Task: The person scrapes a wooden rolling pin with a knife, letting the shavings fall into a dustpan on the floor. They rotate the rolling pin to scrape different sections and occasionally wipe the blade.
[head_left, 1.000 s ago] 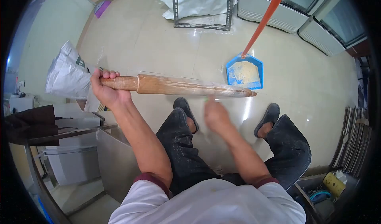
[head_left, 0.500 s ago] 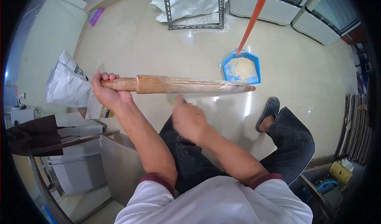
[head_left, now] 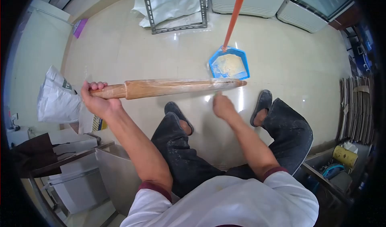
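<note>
My left hand (head_left: 94,98) grips the left handle of a long wooden rolling pin (head_left: 173,87). The pin is wrapped in clear film and is held level over the floor. My right hand (head_left: 223,106) sits just under the pin's right end, fingers pinched on a small green thing (head_left: 217,93) that touches the pin. What the green thing is, I cannot make out. Below are my dark, flour-dusted trousers and black slippers on the shiny tiled floor.
A blue dustpan (head_left: 229,64) full of pale crumbs stands ahead on an orange pole (head_left: 233,18). A white sack (head_left: 56,98) leans at the left, above a steel counter (head_left: 116,170). A metal frame (head_left: 177,26) and glass-front cabinets (head_left: 241,4) are at the back; flattened cardboard (head_left: 356,106) is at the right.
My right hand slid from the pin's right part to its middle and back to the right end. The left hand kept its grip; the view shifted a little.
</note>
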The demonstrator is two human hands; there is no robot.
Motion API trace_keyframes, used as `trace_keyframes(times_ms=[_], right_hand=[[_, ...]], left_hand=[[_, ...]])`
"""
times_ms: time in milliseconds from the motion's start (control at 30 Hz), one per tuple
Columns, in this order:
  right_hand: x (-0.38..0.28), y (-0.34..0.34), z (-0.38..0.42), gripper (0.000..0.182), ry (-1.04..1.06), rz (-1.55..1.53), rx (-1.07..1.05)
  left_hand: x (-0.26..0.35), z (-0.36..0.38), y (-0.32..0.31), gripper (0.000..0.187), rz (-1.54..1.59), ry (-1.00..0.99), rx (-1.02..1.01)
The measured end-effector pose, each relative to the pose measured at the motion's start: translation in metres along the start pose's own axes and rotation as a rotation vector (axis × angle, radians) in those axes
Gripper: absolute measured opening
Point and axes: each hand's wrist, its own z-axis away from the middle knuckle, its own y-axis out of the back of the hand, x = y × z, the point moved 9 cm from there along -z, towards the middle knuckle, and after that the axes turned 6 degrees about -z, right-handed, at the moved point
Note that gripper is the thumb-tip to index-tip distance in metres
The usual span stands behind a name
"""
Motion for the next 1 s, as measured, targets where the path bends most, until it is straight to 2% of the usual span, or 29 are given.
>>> trace_keyframes(times_ms=[100, 133, 200, 233, 300, 333, 400, 433, 533, 600, 667, 700, 767, 833, 867, 933, 1000], right_hand=[[0.022, -0.005, -0.022, 0.025, 0.151, 0.086, -0.056], [-0.019, 0.013, -0.004, 0.023, 0.154, 0.035, 0.035], [-0.103, 0.008, 0.037, 0.025, 0.259, 0.055, -0.213], [-0.142, 0.016, 0.056, 0.027, 0.293, -0.007, -0.214], [-0.143, 0.009, 0.055, 0.027, 0.287, -0.12, -0.18], [-0.138, 0.007, 0.052, 0.027, 0.284, -0.176, -0.166], [-0.053, -0.02, 0.007, 0.035, 0.207, -0.051, -0.054], [-0.011, -0.011, -0.004, 0.031, 0.126, -0.112, 0.052], [0.123, -0.012, -0.047, 0.027, -0.188, 0.053, -0.01], [0.188, -0.008, -0.066, 0.03, -0.229, 0.094, 0.02], [0.188, 0.003, -0.069, 0.029, -0.231, 0.11, 0.028], [0.165, 0.013, -0.061, 0.029, -0.211, 0.1, 0.049], [0.079, 0.01, -0.04, 0.031, -0.016, 0.087, -0.074], [-0.011, 0.01, 0.002, 0.029, 0.175, 0.11, -0.061], [-0.023, 0.01, 0.008, 0.027, 0.161, 0.039, -0.036], [-0.034, 0.011, 0.014, 0.023, 0.137, -0.095, 0.003], [0.061, -0.017, -0.027, 0.024, 0.018, -0.063, 0.067]], left_hand=[[0.001, -0.002, -0.003, 0.019, 0.002, -0.009, -0.039], [0.001, -0.002, -0.006, 0.019, 0.015, -0.008, -0.063], [0.001, -0.002, -0.008, 0.019, 0.018, -0.008, -0.088], [0.001, -0.002, -0.01, 0.018, 0.017, -0.004, -0.102], [0.001, -0.004, -0.011, 0.018, 0.023, 0.006, -0.131], [0.0, -0.006, -0.011, 0.018, 0.019, 0.011, -0.145], [-0.004, -0.01, -0.003, 0.018, 0.007, 0.023, -0.115], [-0.005, -0.012, 0.0, 0.018, -0.004, 0.023, -0.097], [-0.006, -0.018, 0.005, 0.019, -0.012, 0.023, -0.106], [-0.003, -0.016, 0.007, 0.019, -0.018, 0.021, -0.11], [0.0, -0.014, 0.002, 0.019, -0.017, 0.008, -0.089], [0.0, -0.017, -0.002, 0.019, -0.01, 0.001, -0.114], [-0.001, -0.015, -0.001, 0.018, -0.014, -0.001, -0.137], [0.0, -0.011, -0.009, 0.017, -0.002, 0.0, -0.16], [0.001, -0.01, -0.012, 0.017, 0.005, -0.001, -0.182], [0.001, -0.01, -0.014, 0.018, 0.013, -0.003, -0.206], [0.001, -0.012, -0.009, 0.018, 0.017, -0.021, -0.206]])
